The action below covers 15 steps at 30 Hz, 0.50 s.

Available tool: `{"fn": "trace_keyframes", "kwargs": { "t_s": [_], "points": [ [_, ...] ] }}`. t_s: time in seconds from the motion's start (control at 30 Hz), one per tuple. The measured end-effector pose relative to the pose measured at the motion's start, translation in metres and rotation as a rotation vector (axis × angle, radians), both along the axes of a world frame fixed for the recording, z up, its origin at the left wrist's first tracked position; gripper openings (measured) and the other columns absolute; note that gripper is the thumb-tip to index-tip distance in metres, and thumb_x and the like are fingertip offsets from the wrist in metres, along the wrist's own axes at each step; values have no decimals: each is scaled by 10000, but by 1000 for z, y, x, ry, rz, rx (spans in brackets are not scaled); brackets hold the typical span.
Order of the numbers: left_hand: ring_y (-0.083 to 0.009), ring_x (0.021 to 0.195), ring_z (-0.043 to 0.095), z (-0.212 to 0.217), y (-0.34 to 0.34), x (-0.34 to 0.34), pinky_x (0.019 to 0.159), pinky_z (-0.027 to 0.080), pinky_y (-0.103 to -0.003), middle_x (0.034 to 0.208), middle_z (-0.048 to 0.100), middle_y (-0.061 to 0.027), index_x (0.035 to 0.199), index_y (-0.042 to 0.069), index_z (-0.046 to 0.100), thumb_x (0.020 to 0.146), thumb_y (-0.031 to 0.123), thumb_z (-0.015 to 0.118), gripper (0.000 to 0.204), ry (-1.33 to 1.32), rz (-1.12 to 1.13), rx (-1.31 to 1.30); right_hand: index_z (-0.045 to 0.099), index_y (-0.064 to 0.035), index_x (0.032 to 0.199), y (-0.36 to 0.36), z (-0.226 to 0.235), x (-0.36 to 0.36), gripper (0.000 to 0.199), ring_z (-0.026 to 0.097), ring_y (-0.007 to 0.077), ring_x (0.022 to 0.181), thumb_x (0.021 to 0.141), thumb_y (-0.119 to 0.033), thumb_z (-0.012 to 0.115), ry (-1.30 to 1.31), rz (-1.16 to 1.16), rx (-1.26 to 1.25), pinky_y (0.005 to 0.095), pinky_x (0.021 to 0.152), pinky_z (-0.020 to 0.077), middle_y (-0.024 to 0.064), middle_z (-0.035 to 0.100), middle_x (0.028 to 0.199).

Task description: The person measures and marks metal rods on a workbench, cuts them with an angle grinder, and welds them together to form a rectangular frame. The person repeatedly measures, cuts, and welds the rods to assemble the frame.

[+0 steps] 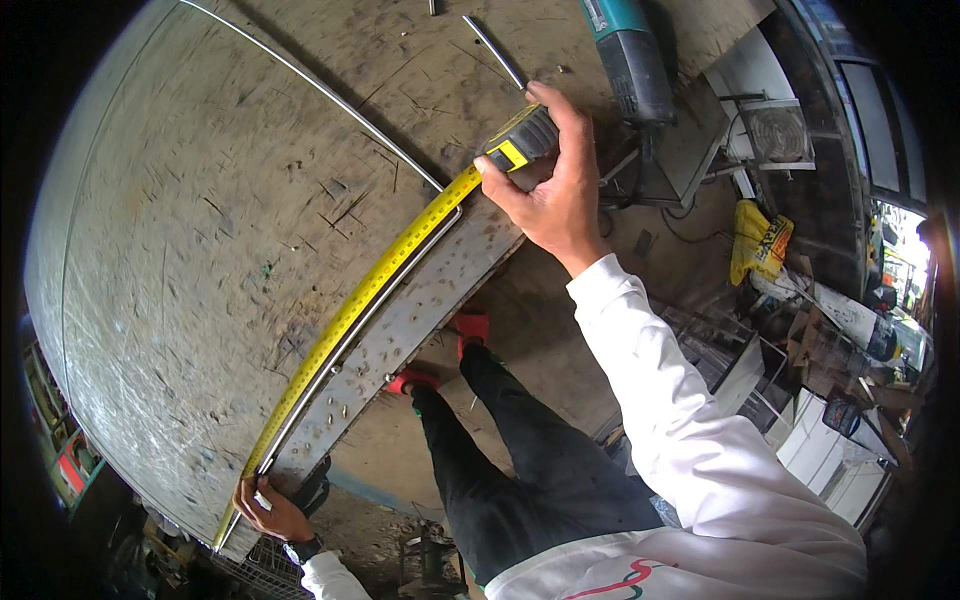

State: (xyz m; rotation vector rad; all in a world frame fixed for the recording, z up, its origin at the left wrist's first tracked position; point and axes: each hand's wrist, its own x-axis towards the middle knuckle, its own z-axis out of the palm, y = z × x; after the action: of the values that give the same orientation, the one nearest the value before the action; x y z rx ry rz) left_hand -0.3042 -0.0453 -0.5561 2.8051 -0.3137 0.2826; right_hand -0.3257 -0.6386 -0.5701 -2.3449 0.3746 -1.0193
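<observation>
My right hand (558,200) grips the black and yellow case of a tape measure (536,130), thumb on the near side, fingers over the far end. Its yellow blade (375,279) is pulled out along the table's near edge to the lower left. There my left hand (272,513) is closed on the blade, fingertips pressed at its edge; the blade runs a little past them. A thin bent metal rod (398,279) lies right beside the blade. Its corner sits below the case, and another length (330,92) stretches away to the upper left.
The worn table (230,220) has a metal strip (375,350) with bumps along its near edge. A teal and black power tool (635,65) lies at the far right, a short rod (494,52) near it. A yellow bag (760,243) and cluttered scrap stand right.
</observation>
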Motion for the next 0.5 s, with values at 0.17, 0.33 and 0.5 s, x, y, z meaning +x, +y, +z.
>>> {"fn": "trace_keyframes", "kwargs": {
  "t_s": [0.17, 0.33, 0.5],
  "points": [
    [-329, 1032, 643, 1, -1, 0, 923, 527, -462, 1122, 662, -158, 1148, -29, 681, 1001, 58, 690, 171, 6, 11, -5, 493, -100, 1469, -2, 0, -1, 841, 589, 363, 1142, 742, -197, 906, -2, -2, 2, 481, 958, 513, 165, 598, 1290],
    [-324, 1045, 633, -1, 2, 1, 938, 512, -463, 1114, 663, -152, 1110, -26, 701, 988, 73, 716, 158, -13, -6, -44, 498, -99, 1468, -4, -2, 1, 839, 598, 374, 1152, 744, -222, 905, -10, -21, -22, 490, 981, 506, 170, 601, 1297],
    [-325, 1091, 615, 4, -11, -6, 959, 491, -474, 1151, 682, -141, 1072, 9, 743, 933, 78, 782, 160, -45, 38, -79, 526, -59, 1460, 3, -3, 2, 805, 610, 376, 1187, 779, -271, 899, 23, -20, 32, 479, 1029, 487, 187, 605, 1345]
  ]
}}
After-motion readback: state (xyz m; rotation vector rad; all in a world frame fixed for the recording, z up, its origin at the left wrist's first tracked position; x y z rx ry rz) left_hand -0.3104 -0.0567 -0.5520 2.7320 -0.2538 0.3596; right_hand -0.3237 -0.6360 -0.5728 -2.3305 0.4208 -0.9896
